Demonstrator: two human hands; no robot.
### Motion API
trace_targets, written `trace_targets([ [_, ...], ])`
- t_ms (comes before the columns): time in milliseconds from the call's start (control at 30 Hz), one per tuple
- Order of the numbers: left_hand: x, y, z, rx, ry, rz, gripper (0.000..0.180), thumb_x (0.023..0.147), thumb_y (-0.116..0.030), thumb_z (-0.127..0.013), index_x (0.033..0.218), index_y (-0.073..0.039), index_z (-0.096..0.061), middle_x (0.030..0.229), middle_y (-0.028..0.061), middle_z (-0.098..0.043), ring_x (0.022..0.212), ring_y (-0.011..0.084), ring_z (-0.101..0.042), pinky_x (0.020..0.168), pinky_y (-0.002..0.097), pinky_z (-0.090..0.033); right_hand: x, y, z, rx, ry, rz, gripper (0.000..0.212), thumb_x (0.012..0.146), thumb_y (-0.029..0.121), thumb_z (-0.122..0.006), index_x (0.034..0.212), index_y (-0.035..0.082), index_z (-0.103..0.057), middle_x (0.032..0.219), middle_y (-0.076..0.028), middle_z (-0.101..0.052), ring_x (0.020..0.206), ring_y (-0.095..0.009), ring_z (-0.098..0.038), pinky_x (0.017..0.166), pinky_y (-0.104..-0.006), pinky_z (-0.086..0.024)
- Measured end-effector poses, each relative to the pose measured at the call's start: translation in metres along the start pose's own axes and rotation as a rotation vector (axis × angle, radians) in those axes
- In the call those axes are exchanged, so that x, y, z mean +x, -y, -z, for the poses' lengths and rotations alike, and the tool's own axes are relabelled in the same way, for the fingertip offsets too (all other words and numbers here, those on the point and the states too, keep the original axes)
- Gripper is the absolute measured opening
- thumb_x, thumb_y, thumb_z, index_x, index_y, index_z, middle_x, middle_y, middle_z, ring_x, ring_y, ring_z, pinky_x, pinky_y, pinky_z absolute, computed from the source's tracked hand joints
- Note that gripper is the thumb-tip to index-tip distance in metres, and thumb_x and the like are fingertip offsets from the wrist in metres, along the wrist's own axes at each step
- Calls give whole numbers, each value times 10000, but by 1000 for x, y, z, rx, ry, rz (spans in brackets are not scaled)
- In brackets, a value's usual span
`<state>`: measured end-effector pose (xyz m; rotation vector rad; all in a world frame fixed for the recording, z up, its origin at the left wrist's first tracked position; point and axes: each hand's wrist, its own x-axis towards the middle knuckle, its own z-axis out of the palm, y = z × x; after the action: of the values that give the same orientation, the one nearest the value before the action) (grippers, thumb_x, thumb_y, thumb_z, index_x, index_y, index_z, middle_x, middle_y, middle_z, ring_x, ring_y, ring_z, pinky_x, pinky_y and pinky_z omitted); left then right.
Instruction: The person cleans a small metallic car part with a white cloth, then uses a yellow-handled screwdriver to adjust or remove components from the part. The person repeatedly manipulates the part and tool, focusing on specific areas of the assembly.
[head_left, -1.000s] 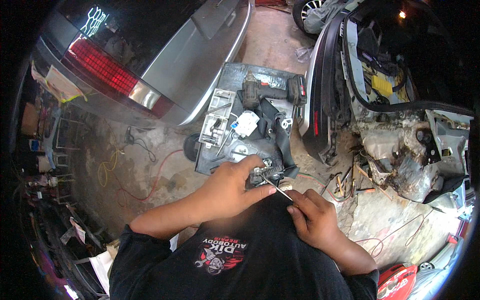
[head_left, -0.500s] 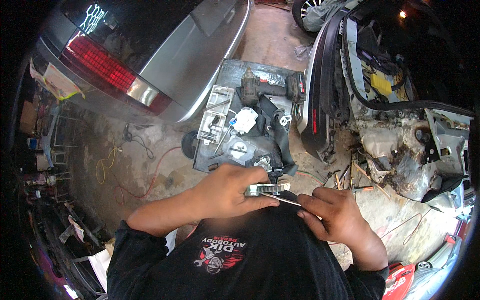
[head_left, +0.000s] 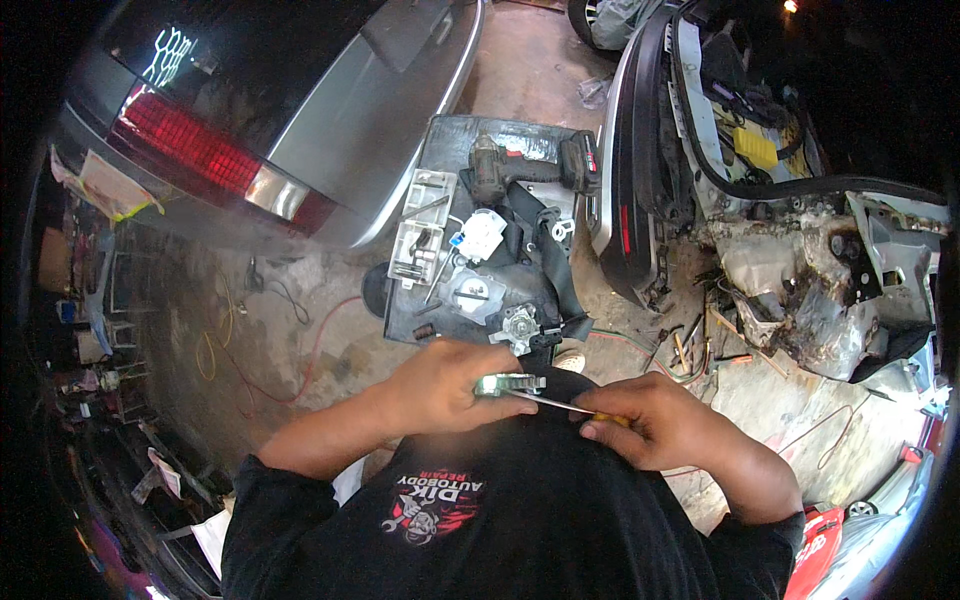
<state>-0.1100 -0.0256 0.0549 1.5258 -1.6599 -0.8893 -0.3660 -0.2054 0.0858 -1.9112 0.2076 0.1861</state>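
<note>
The small metal part (head_left: 508,383) sits pinched in the fingers of the left hand (head_left: 445,385), held close to the person's chest above the black shirt (head_left: 480,510), well short of the near edge of the dark worktop (head_left: 440,150). The right hand (head_left: 655,425) is closed around a yellow-handled screwdriver (head_left: 560,404), whose thin shaft runs leftward until its tip meets the part. Both hands are therefore shut, each on its own thing.

To do this well, I judge the left hand should keep the part steady while the right hand keeps the shaft in line with the spot it works on, pressing lightly so the tip does not slip toward the fingers. What exactly the tip engages is too small to tell.

On the worktop lie a cordless drill (head_left: 500,170) near its far edge, a white tray (head_left: 420,225) at its left edge, a small white piece (head_left: 482,233), a black strap (head_left: 555,260) and a round metal gear-like piece (head_left: 518,325) near the near edge. A silver car's rear (head_left: 300,110) stands to the left, a stripped car body (head_left: 790,250) to the right, and cords (head_left: 290,340) trail over the concrete floor (head_left: 330,360).

Compared with a second ago, the hands have drawn down and nearer the body, away from the worktop's near edge. The part now shows clear of the left fingers, and the screwdriver lies flatter.
</note>
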Motion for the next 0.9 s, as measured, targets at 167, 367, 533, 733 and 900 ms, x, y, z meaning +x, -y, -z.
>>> trace_targets([
  [167, -5, 8, -8, 22, -38, -62, 348, 890, -318, -911, 996, -68, -694, 795, 131, -719, 713, 352, -740, 623, 437, -562, -1, 1, 1, -27, 49, 4, 254, 1018, 216, -732, 1234, 82, -723, 995, -191, -756, 924, -428, -741, 807, -526, -576],
  [367, -11, 7, -2, 134, -64, -274, 333, 814, -221, -963, 1000, -38, -756, 858, 121, -767, 741, 284, -775, 663, 386, -603, -7, 10, -6, -137, 34, 25, 287, 1004, 239, -746, 1260, 116, -702, 919, -144, -711, 868, -384, -735, 731, -502, -590],
  [533, -14, 16, 4, 102, -142, -410, 328, 836, -185, -940, 1023, 3, -749, 878, 134, -770, 762, 306, -783, 698, 396, -636, -15, 49, -3, -547, -144, 87, 352, 947, 249, -787, 1248, 94, -691, 886, -86, -628, 786, -302, -712, 637, -423, -585],
  [733, -14, 18, 4, 55, -181, -404, 325, 837, -161, -939, 1026, 6, -734, 872, 139, -769, 756, 302, -786, 683, 394, -636, -26, 51, -9, -573, -175, 83, 388, 929, 246, -797, 1252, 64, -682, 907, -85, -610, 778, -284, -694, 625, -411, -575],
  [900, -18, 15, 1, 6, -208, -329, 365, 803, -118, -968, 1043, 0, -720, 851, 120, -774, 763, 283, -795, 692, 386, -643, -24, 49, -12, -542, -173, 67, 390, 943, 246, -793, 1267, 63, -676, 913, -91, -612, 775, -288, -692, 619, -412, -568],
])
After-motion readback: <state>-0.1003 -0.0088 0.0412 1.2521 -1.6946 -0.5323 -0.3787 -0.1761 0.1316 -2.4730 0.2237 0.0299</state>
